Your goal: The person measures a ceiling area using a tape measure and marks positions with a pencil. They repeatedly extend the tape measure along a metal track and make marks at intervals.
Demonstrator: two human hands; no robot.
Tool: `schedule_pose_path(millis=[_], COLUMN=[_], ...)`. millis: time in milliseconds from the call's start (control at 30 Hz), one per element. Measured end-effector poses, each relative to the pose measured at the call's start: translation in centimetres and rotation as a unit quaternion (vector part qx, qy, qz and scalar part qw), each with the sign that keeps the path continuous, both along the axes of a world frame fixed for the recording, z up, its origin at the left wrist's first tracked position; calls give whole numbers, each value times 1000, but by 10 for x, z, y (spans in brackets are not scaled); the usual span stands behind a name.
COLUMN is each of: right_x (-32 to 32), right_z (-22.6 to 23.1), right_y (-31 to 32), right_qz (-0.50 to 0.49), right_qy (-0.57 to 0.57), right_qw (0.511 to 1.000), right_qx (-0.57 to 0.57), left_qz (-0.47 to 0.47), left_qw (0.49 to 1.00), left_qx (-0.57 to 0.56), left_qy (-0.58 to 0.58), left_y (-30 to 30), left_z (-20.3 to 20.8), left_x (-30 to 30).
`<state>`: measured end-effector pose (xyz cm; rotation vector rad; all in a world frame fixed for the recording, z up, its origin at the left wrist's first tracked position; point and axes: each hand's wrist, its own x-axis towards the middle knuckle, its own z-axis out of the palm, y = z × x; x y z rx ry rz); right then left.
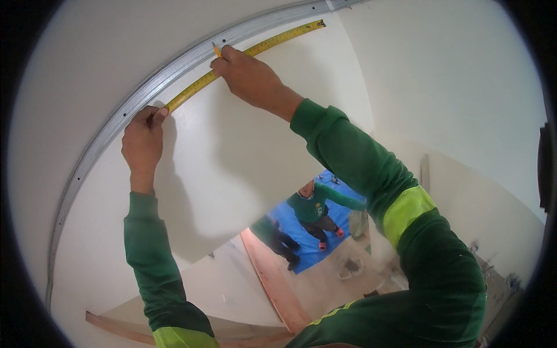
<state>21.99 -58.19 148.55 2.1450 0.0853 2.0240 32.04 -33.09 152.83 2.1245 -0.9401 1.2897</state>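
A yellow tape measure blade [197, 86] runs along a white panel [255, 139], just below a grey metal track [152, 83]. Its metal-hooked end lies up at the right. My left hand [143, 136] pinches the blade at its lower left part; the tape's case is not visible. Higher up, my right hand [250, 78] is closed around a yellow pencil [217, 51], whose tip points up at the track near a dark screw. The same hand lies over the middle of the blade.
Below, two people in green tops stand on a blue sheet [342, 191]; one [313, 211] stretches an arm sideways. A reddish wooden board [270, 284] crosses the lower middle. White wall [441, 75] fills the right. Screws dot the metal track.
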Motion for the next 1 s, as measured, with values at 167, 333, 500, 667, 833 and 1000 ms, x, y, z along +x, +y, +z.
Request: schedule_pose_path(millis=[167, 333, 500, 667, 833, 1000], right_x=[-2, 13, 3, -10, 3, 13], right_z=[0, 6, 1, -4, 0, 4], right_y=[-14, -21, -2, 0, -21, -33], right_qz=[24, 10, -20, -58, -9, 28], right_qy=[19, 10, -22, -26, -109, -115], right_qw=[998, 999, 999, 997, 992, 991], right_qx=[58, 36, 12, 50, 59, 69], left_qz=[4, -4, -4, -1, 45, 74], left_qw=[1000, 998, 998, 993, 992, 989], left_qx=[4, -19, -65, -93, -82, -97], left_qy=[1, -62, -27, -69, -79, -82], left_y=[-13, 34, 147, 162, 150, 138], left_z=[0, 5, -10, -23, 3, 12], left_x=[-7, 37, 82, 76, 74, 77])
